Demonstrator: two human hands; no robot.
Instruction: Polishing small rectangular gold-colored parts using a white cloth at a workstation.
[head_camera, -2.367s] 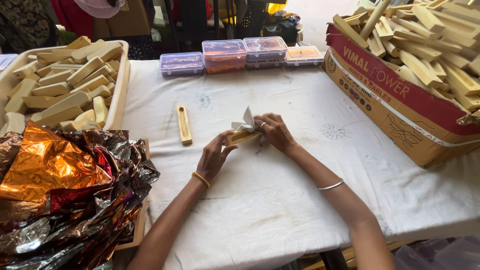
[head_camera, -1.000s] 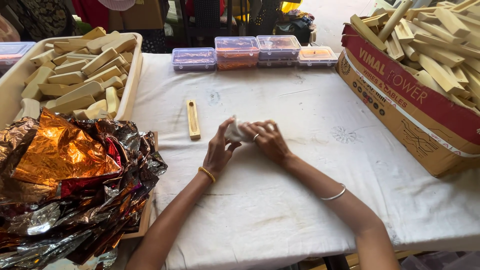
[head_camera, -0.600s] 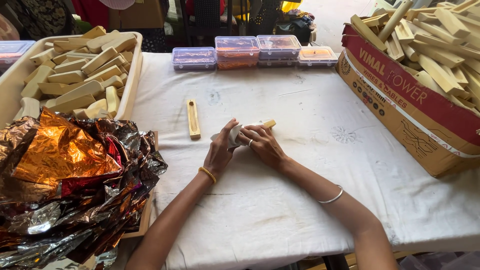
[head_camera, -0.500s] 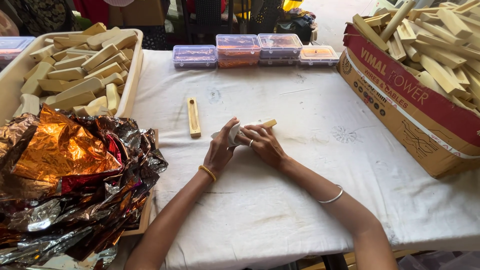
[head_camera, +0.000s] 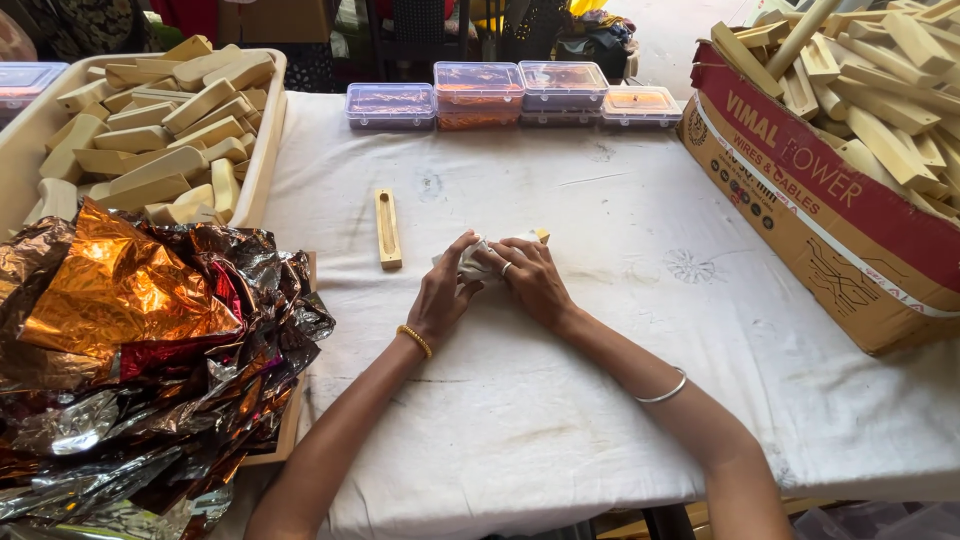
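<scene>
My left hand (head_camera: 445, 293) and my right hand (head_camera: 532, 280) meet at the middle of the white-clothed table (head_camera: 560, 400). Together they grip a small wooden piece wrapped in white paper (head_camera: 478, 262), pressed down on the cloth. Only the paper's crumpled top and a pale wooden tip at the right end show between my fingers. A second narrow wooden stick with a groove (head_camera: 387, 228) lies bare on the cloth just left of my hands.
A cream tray of wooden pieces (head_camera: 150, 130) stands at the far left. Crumpled orange and silver foil (head_camera: 130, 340) is heaped at the near left. Several lidded plastic boxes (head_camera: 480, 92) line the far edge. A cardboard box of wooden sticks (head_camera: 850, 150) fills the right.
The loose white paper that stuck up between my hands has been folded down around the wooden piece. My hands stayed at the table's middle, closing tighter on it.
</scene>
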